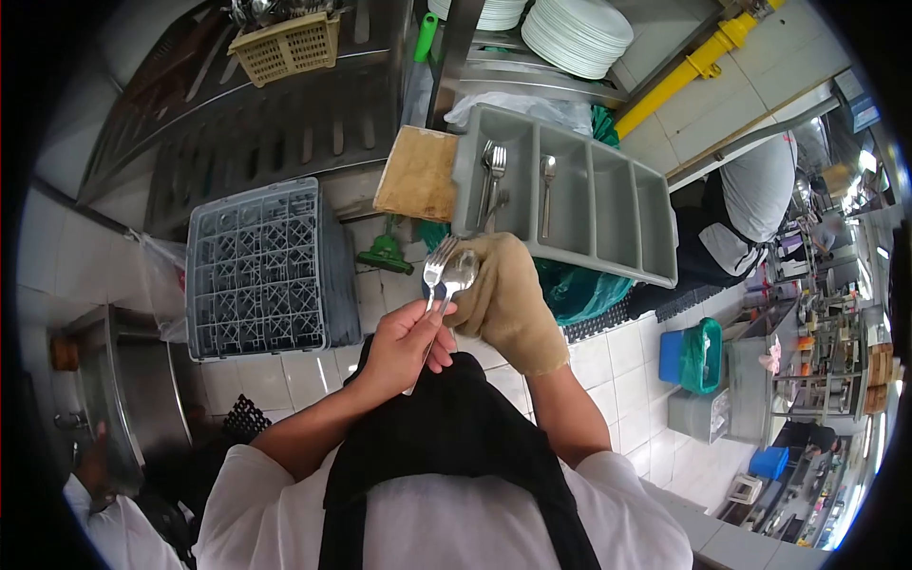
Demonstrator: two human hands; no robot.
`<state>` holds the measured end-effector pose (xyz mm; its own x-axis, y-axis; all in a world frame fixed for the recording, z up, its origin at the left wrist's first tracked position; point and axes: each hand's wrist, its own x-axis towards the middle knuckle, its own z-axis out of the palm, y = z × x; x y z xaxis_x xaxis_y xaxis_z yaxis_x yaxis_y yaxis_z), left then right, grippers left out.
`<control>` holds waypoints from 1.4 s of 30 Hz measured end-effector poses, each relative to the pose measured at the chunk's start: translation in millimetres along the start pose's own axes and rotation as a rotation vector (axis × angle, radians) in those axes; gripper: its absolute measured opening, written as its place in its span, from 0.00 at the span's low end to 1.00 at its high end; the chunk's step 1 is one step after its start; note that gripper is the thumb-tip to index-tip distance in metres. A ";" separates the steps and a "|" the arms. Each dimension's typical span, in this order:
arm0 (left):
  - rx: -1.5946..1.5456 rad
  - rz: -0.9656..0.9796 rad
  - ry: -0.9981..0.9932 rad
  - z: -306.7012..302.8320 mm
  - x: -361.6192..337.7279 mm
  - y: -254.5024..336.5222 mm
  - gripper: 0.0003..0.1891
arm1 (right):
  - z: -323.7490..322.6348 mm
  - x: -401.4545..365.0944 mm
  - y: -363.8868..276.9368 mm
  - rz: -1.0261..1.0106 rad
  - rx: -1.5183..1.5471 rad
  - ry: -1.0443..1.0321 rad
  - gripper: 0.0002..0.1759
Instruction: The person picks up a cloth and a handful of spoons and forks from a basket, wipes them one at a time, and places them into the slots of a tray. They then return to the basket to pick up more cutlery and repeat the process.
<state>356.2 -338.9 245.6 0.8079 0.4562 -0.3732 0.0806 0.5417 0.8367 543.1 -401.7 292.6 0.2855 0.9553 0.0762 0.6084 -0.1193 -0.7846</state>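
Note:
My left hand is bare and closed around the handles of a fork and a spoon, their heads pointing up and away from me. Close beside the spoon's bowl is my right hand, in a thick tan glove with its fingers curled; what lies inside them is hidden. Beyond the glove, a grey cutlery tray sits tilted. Several forks lie in its left compartment, the lowest reaching close to the glove. A single spoon rests in the compartment beside them.
A grey dish rack stands at left, near a wooden board and a green brush head. White plates and a yellow pipe are above. A co-worker stands at right; a blue bin is below.

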 end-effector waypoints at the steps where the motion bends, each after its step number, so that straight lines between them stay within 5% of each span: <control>1: 0.045 0.024 -0.002 -2.6 0.7 0.7 0.16 | 4.9 4.2 1.9 0.053 0.046 -0.012 0.13; 6: 0.093 0.058 -0.003 -5.9 5.2 -5.7 0.15 | 33.0 -7.2 -20.9 -0.080 0.016 0.240 0.15; 8: 0.145 0.087 0.007 -2.9 6.1 -7.1 0.15 | 27.7 -11.4 -20.8 -0.124 -0.590 0.072 0.18; 16: -0.402 -0.181 -0.274 -11.1 1.8 -5.4 0.15 | 22.1 -19.8 -28.1 0.105 -0.149 0.345 0.13; 21: 0.014 0.008 -0.182 -0.8 0.5 2.8 0.13 | 18.1 -17.8 -34.4 0.032 -0.486 0.293 0.11; 28: 0.163 0.045 -0.073 11.9 0.3 5.5 0.11 | 11.4 -15.9 -34.6 -0.046 -0.896 0.213 0.09; 31: 0.355 0.028 -0.103 10.8 -4.3 9.5 0.12 | 7.2 -15.2 -25.6 -0.179 -0.847 0.262 0.09; 34: 0.452 0.055 -0.050 9.7 -8.1 14.3 0.12 | 0.7 -19.7 -23.7 0.128 -0.860 0.237 0.05; 36: 0.485 0.062 -0.058 6.8 -8.6 14.4 0.13 | 1.4 -22.5 -21.3 0.301 0.236 0.284 0.06; 37: 0.485 0.061 -0.058 5.9 -9.2 13.0 0.13 | 10.3 -34.0 -28.8 0.026 -0.523 0.514 0.06; 42: 0.353 0.085 -0.020 6.1 -3.9 2.2 0.13 | -8.7 -23.9 -23.4 0.192 -0.838 0.264 0.12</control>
<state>356.9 -343.8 251.3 0.8316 0.4732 -0.2908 0.2061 0.2233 0.9527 528.5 -424.1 314.5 0.5356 0.8179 0.2101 0.8440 -0.5270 -0.0998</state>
